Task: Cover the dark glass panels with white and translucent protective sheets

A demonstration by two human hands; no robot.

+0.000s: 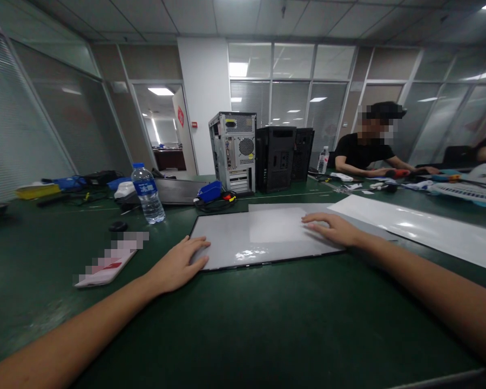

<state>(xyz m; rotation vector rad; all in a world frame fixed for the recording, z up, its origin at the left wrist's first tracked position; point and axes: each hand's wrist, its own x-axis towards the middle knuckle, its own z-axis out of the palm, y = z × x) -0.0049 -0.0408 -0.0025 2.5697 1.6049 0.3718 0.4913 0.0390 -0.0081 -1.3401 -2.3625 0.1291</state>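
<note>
Our left hand (178, 265) lies flat, fingers spread, on the near-left corner of the grey panel (263, 237) (glossy, dark-edged, flat on the green table (247, 324)). Our right hand (334, 228) presses open-palmed on its right part, hiding what is probably the far-right corner.

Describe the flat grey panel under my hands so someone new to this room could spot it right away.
On the green table, in front of the computer towers, lies a flat grey panel. The left hand rests on its near left corner, the right hand on its right side. Unlike the white sheet beside it, it has a dark edge.
</note>
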